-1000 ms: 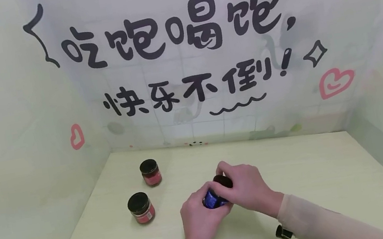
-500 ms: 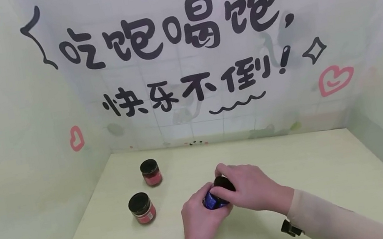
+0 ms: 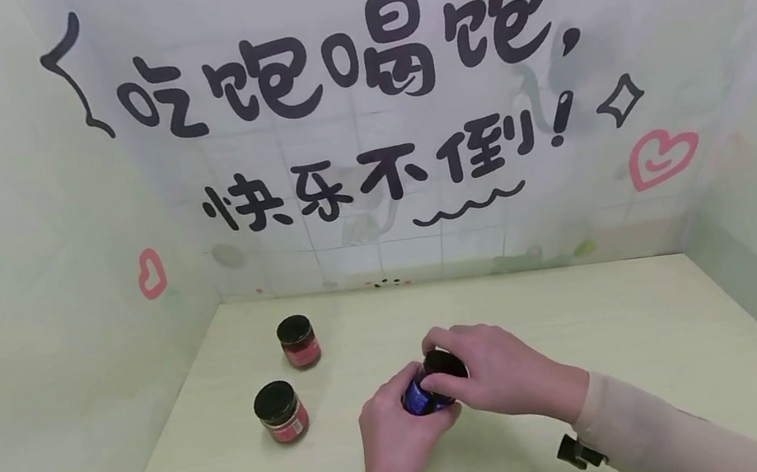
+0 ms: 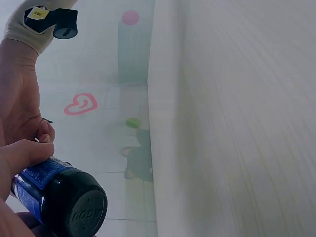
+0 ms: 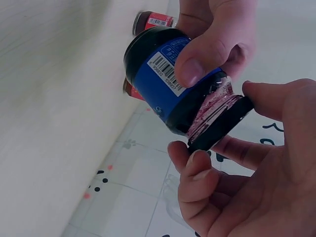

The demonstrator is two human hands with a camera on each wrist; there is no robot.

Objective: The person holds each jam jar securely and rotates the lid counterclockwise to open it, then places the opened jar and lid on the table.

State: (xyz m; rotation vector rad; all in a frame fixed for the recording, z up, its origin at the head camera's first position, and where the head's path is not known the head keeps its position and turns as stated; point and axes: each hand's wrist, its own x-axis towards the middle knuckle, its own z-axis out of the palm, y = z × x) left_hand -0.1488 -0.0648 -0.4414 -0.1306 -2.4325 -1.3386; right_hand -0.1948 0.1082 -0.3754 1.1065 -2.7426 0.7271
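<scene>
My left hand (image 3: pixel 398 431) grips a dark jar with a blue label (image 3: pixel 416 398) above the table. Its black lid (image 3: pixel 446 362) is pinched at the rim by my right hand (image 3: pixel 509 368). In the right wrist view the jar (image 5: pixel 150 91) lies tilted, and a pinkish, streaked band (image 5: pixel 212 109) shows between its shoulder and the lid (image 5: pixel 222 126); whether the lid is fully off the mouth I cannot tell. The left wrist view has the jar's round base (image 4: pixel 88 210) facing the camera.
Two jars with black lids and red labels stand at the left of the table, one farther back (image 3: pixel 302 352) and one nearer (image 3: pixel 287 425). A patterned cloth wall with large writing (image 3: pixel 295 74) rises behind, with side walls left and right.
My right hand and forearm have shifted slightly to the right and turned, and the lid has moved a little right and nearer. My left hand and the jar are almost unmoved.
</scene>
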